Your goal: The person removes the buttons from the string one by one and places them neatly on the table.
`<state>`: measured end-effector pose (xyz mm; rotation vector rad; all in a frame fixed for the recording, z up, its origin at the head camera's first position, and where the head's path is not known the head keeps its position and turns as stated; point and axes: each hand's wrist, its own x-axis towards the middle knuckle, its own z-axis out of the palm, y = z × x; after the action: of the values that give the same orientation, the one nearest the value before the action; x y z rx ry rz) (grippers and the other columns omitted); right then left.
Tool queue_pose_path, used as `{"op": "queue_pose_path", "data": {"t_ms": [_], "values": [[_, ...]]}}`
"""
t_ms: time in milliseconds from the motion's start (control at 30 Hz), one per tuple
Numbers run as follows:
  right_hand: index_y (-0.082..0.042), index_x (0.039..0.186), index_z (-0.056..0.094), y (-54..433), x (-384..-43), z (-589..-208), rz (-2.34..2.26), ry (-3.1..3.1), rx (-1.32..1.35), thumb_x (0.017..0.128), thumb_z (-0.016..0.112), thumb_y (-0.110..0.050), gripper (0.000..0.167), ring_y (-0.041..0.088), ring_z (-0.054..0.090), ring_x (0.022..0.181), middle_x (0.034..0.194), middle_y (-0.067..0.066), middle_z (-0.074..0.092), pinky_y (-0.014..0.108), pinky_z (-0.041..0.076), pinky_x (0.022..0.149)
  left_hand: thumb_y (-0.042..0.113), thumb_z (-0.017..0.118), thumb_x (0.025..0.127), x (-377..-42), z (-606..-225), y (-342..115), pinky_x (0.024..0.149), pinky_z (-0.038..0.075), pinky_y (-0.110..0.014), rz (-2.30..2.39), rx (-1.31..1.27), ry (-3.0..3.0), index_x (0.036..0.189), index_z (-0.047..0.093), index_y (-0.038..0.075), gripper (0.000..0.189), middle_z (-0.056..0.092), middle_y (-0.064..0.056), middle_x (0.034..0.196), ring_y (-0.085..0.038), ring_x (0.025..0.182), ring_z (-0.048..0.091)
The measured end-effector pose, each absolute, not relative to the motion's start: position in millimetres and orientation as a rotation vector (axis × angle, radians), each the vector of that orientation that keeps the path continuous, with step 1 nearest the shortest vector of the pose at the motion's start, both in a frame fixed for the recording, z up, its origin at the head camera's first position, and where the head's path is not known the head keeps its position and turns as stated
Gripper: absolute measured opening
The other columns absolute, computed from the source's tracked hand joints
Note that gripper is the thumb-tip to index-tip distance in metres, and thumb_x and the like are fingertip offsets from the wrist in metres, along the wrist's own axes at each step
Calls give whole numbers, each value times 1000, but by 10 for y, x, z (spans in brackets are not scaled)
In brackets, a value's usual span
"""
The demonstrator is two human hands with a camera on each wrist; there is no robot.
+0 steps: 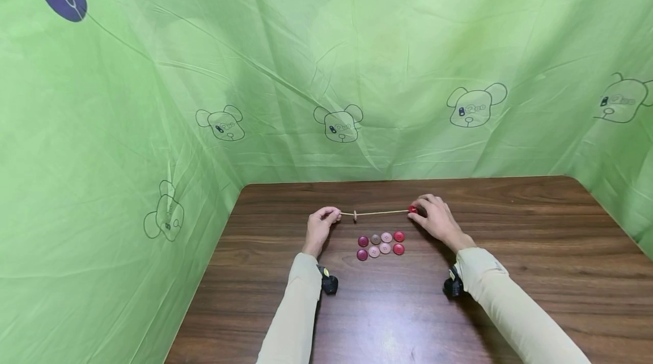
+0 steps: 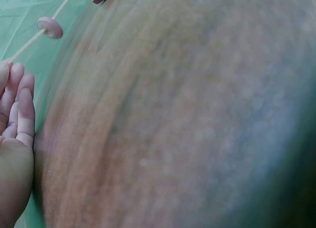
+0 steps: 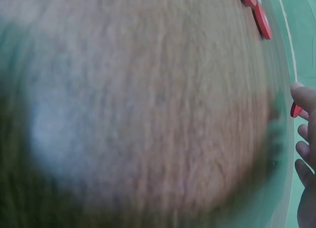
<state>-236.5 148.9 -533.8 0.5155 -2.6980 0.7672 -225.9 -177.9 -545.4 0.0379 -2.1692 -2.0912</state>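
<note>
A pale cord (image 1: 380,213) stretches taut between the two hands above the table. My left hand (image 1: 321,228) pinches its left end between thumb and fingertips. Threaded on the cord near that hand is a light pink button (image 2: 50,27), seen edge-on in the head view. At the other end, my right hand (image 1: 435,218) pinches a red button (image 3: 295,109) together with the cord. Below the cord, several buttons lie in two short rows: dark magenta buttons (image 1: 363,241) at left, a greyish button (image 1: 375,238), pink buttons (image 1: 385,248), and red buttons (image 1: 399,236) at right.
The brown wooden table (image 1: 551,250) reaches back to a green cloth (image 1: 285,143) printed with bear faces, which also hangs along both sides. A black wrist device (image 1: 329,284) sits at the left cuff, and another wrist device (image 1: 453,284) at the right.
</note>
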Motion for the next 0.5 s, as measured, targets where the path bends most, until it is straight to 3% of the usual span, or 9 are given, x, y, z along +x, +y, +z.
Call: {"op": "queue_pose_path", "data": {"t_ms": [200,500], "values": [[-4,102,68,1532,-2355,-5337,769,-2682,503,83,74,-25,29,38,52,108,113,17,60,54,40,87,10,67,89,-2263,-5476,-1770,73,56,-27,-2050,49,-2171,95,69,-6,17,71,-16,84,-9,73,65],[-8,101,68,1545,-2293,-5304,749,-2672,564,82,74,-27,28,38,51,108,115,15,59,55,40,86,10,67,89,-2245,-5449,-1764,78,57,-35,-2087,46,-2148,96,69,-7,19,70,-24,89,-15,76,67]]}}
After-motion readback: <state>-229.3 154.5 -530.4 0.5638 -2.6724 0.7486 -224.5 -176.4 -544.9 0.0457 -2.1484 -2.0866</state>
